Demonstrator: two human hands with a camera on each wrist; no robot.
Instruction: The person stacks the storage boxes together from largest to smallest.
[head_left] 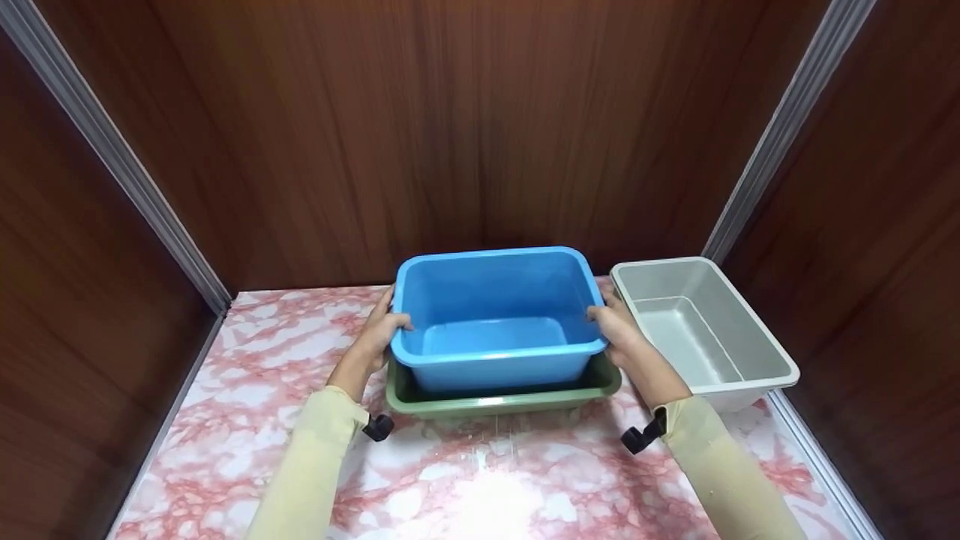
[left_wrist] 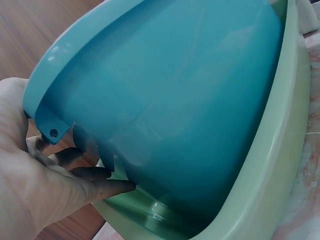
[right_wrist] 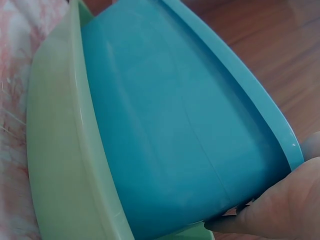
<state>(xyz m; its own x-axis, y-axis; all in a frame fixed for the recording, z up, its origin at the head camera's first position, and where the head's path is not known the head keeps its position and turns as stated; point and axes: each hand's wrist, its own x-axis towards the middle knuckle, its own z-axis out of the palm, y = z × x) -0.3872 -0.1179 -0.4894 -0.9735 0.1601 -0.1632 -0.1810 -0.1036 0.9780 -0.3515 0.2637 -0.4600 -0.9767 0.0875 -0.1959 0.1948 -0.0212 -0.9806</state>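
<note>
A blue plastic basin sits partly inside a green basin, its rim well above the green one. My left hand grips the blue basin's left end, thumb over the rim and fingers under it against the outer wall. At the opposite end my right hand holds the rim the same way, thumb inside. Both wrist views show the blue wall slanting down into the green basin. Whether the blue bottom touches the green one is hidden.
To the right stands a pale grey basin, close beside my right forearm. Brown wood-grain panels enclose the back and sides. The tabletop has a red and white marbled pattern, with a bright glare near its front.
</note>
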